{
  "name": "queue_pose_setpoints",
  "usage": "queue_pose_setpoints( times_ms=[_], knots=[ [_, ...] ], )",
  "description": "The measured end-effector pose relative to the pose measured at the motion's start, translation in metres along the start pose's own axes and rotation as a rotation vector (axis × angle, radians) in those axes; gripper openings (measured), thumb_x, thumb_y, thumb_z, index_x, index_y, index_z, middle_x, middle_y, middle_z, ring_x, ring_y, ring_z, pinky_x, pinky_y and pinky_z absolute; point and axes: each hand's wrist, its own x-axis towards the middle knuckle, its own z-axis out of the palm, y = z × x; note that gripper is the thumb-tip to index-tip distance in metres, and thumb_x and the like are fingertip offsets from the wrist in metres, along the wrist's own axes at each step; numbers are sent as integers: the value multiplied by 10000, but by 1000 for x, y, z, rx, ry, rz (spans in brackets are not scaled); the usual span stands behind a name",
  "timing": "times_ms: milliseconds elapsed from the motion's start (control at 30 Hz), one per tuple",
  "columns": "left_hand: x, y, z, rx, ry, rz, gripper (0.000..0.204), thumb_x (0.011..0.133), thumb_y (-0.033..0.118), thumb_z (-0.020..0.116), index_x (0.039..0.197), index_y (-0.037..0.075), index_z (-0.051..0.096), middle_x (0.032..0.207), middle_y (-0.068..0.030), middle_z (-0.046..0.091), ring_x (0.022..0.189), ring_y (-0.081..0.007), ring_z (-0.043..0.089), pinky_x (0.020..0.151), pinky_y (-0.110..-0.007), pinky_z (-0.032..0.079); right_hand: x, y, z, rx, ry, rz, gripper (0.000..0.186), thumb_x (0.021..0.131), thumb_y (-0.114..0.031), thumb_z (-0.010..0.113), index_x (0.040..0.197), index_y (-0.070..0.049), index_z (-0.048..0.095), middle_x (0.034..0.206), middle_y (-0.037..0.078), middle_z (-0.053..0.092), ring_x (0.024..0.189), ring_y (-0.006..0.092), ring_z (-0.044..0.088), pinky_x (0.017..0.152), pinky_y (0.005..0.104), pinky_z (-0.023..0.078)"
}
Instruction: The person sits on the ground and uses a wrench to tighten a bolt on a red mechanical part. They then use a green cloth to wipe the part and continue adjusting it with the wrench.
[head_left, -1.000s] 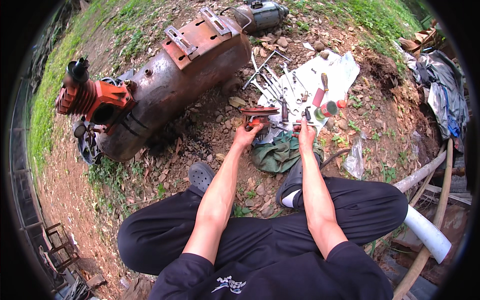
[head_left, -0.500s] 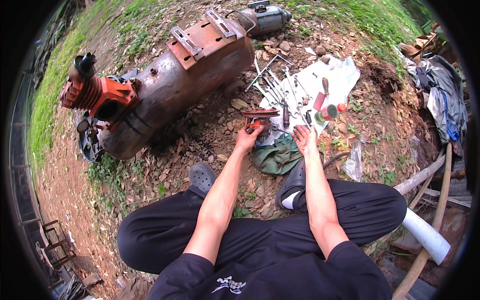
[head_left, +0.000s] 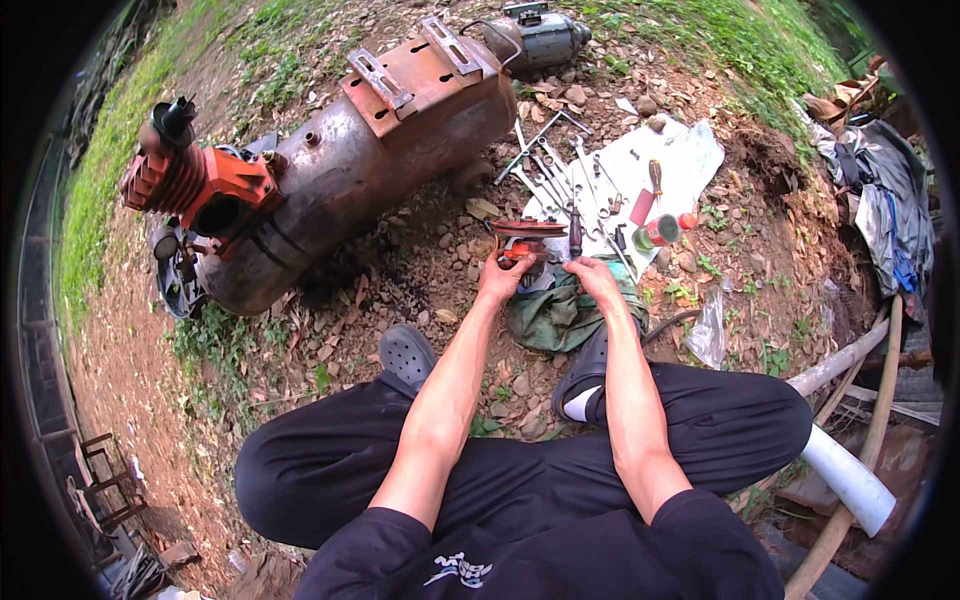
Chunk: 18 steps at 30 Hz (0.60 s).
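Observation:
Over the ground before me, my left hand (head_left: pixel 502 276) grips an orange metal crankcase part with a rusty red pulley wheel (head_left: pixel 528 229) on its upper side. Close by on the right, my right hand (head_left: pixel 598 280) has its fingers pinched round the end of a slim metal wrench, mostly hidden by the fingers, that reaches toward the orange part. A dark green cloth (head_left: pixel 552 318) lies crumpled beneath both hands. Just beyond them, a dark-handled screwdriver (head_left: pixel 575 235) rests on a white sheet (head_left: pixel 690 150) among several wrenches (head_left: pixel 545 172).
A rusty air tank (head_left: pixel 375 175) with an orange compressor head (head_left: pixel 225 185) lies at the far left; a grey motor (head_left: pixel 538 40) is behind it. On the right are a green jar (head_left: pixel 655 232), a plastic bag (head_left: pixel 708 325), poles (head_left: pixel 845 358) and a white pipe (head_left: pixel 850 480).
My right hand has turned from open, palm up, to a pinch on the wrench end, moving left toward the orange part. My left hand keeps its hold, shifted slightly right in view.

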Motion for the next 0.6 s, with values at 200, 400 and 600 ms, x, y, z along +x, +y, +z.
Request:
queue_pose_setpoints(
  times_ms=[200, 400, 600],
  knots=[
    [-2, -6, -9, 174, 194, 114, 980, 702, 479, 846, 1388, -42, 379, 1276, -206, 553, 1167, -282, 559, 989, -386, 452, -8, -29, 19, 878, -56, -186, 140, 905, -243, 652, 924, -104, 648, 890, -25, 638, 869, 97, 579, 757, 283, 421],
    [-19, 18, 8, 187, 253, 374, 685, 710, 322, 824, 1247, 12, 532, 1232, -185, 543, 1151, -333, 554, 957, -422, 454, -2, -5, 44, 147, 183, -409, 329, 927, -284, 626, 1098, -4, 641, 1002, 65, 671, 987, 202, 604, 885, 330, 445],
    [-11, 11, 6, 84, 173, 463, 555, 735, 293, 786, 1170, 6, 594, 1079, -165, 650, 1034, -315, 622, 912, -411, 478, -3, -27, 58, -368, 193, -440, 375, 948, -308, 511, 1083, 14, 647, 1070, 269, 645, 1059, 451, 562, 961, 492, 433]
  ],
)
